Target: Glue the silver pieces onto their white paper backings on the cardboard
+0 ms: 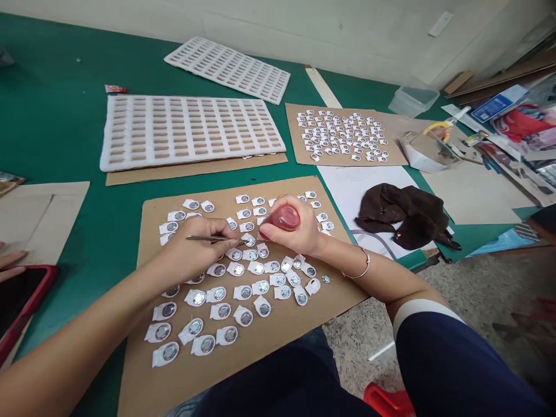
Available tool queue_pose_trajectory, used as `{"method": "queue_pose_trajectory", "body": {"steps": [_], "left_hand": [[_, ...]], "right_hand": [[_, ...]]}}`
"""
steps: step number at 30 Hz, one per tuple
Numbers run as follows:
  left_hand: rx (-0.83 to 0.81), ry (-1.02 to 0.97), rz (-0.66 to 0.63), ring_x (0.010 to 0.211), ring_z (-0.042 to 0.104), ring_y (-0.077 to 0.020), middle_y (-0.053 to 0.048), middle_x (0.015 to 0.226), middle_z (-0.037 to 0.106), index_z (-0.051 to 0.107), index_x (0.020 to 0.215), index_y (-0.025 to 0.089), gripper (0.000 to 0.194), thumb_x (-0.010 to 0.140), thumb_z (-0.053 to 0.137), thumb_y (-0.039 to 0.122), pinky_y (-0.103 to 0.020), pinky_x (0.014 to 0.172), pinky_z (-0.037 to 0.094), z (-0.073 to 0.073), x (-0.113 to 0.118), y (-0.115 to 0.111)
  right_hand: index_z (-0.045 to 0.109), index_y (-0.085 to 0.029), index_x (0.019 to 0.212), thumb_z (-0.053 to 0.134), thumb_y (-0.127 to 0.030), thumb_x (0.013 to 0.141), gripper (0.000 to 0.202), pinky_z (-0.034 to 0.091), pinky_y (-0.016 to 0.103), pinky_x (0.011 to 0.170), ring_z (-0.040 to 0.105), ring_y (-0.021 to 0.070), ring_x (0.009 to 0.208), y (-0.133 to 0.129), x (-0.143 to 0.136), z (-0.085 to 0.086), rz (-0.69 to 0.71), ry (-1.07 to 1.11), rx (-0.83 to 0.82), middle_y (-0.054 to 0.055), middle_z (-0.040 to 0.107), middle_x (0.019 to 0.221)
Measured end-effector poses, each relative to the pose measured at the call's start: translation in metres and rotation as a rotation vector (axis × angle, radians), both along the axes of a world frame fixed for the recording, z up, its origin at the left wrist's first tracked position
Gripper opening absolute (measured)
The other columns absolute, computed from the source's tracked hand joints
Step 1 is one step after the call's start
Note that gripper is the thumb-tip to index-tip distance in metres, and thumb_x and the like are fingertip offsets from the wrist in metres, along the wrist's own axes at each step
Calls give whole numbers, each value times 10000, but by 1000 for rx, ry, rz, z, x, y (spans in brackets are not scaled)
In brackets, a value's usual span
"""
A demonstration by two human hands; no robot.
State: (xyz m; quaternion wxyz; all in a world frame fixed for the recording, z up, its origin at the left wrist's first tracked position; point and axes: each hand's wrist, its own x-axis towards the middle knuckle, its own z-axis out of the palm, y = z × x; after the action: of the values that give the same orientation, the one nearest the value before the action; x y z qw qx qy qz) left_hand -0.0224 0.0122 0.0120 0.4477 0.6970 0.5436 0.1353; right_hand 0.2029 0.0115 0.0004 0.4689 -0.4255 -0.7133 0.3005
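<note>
My left hand is closed on a pair of thin metal tweezers, whose tips point right at a small white tab with a round silver disc. My right hand grips a small reddish squeeze bottle, tilted with its nozzle end toward the same tab. Whether nozzle or tweezers touch the tab I cannot tell. Both hands are over a brown cardboard sheet on which many such tabs lie in loose rows. One tab near the right has a dark spot instead of a silver disc.
Behind stand white slotted foam trays. A second cardboard bears more tabs. At right lie a dark brown cloth, a clear plastic tub and yellow-handled scissors. Another person's hand rests by a red-cased phone at left.
</note>
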Motion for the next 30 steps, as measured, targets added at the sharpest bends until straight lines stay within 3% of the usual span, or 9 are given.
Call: {"method": "queue_pose_trajectory", "body": {"steps": [19, 24, 30], "left_hand": [[-5, -19, 9, 680, 611, -174, -20, 764, 704, 679, 757, 203, 200, 771, 617, 392, -287, 602, 449, -3, -1, -3], [11, -43, 17, 723, 640, -196, -30, 795, 717, 693, 759, 209, 204, 751, 630, 402, -294, 617, 473, -6, -1, -2], [-7, -53, 37, 705, 643, -200, -34, 776, 712, 695, 769, 209, 220, 740, 638, 420, -297, 606, 486, -7, -1, -2]], "right_hand": [[585, -211, 819, 798, -374, 666, 308, 498, 282, 654, 598, 117, 649, 0, -1, -10, 31, -16, 42, -26, 652, 742], [572, -215, 836, 778, -441, 687, 340, 507, 288, 634, 603, 124, 657, 1, -2, -13, 48, -17, 104, -16, 640, 760], [568, -207, 834, 786, -412, 696, 329, 505, 275, 622, 606, 117, 652, 1, -2, -13, 70, 6, 168, -12, 629, 747]]}}
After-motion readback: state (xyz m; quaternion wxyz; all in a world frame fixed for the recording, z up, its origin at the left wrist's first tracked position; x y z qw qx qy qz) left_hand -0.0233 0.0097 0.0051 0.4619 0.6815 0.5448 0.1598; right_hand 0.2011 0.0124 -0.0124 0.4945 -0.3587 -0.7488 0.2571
